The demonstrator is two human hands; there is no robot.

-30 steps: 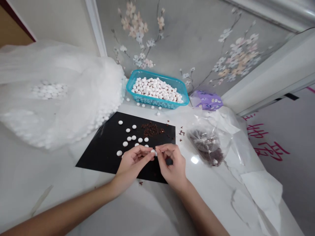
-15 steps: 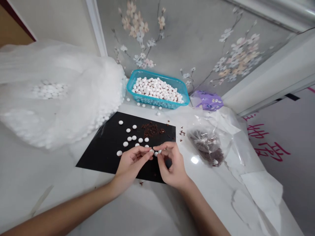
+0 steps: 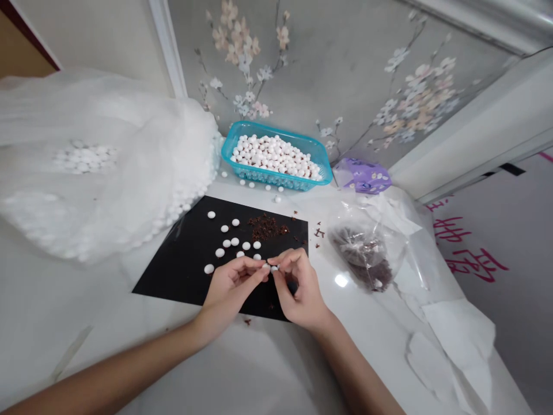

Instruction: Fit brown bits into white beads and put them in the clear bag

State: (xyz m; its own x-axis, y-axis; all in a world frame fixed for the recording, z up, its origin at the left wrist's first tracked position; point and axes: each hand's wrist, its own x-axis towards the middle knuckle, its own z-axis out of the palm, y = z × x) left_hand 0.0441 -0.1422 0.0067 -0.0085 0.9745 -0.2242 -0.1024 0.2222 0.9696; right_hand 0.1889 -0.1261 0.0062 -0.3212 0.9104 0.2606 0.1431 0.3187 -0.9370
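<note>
Ball: the white ball point(image 3: 266, 267) is at the fingertips of your left hand point(image 3: 231, 283), over the black mat point(image 3: 173, 271), in the small space between your two hands.
Left hand: pinched narrow, thumb and fingers on the ball from its left.
Right hand: your right hand point(image 3: 305, 291) faces the ball from the right, thumb and forefinger drawn close; whether they grip anything, you cannot tell.
Nearer hand: the left, which bears the ball; the right fingertips are just beside it or touching, too small to say which.
Axis: the ball looks round, so it gives you no long axis; your fingers cover part of it.
Second ball: another white ball point(image 3: 274, 269) shows by your right thumb; held or lying beyond, you cannot tell.
Brown bits: the pile point(image 3: 265, 229) lies near, beyond the ball, toward the mat's far right corner.
Loose balls: scattered point(image 3: 220, 252) on the mat ahead of your left hand, which partly covers one.
Hidden: your right hand masks the mat's near right corner.
</note>
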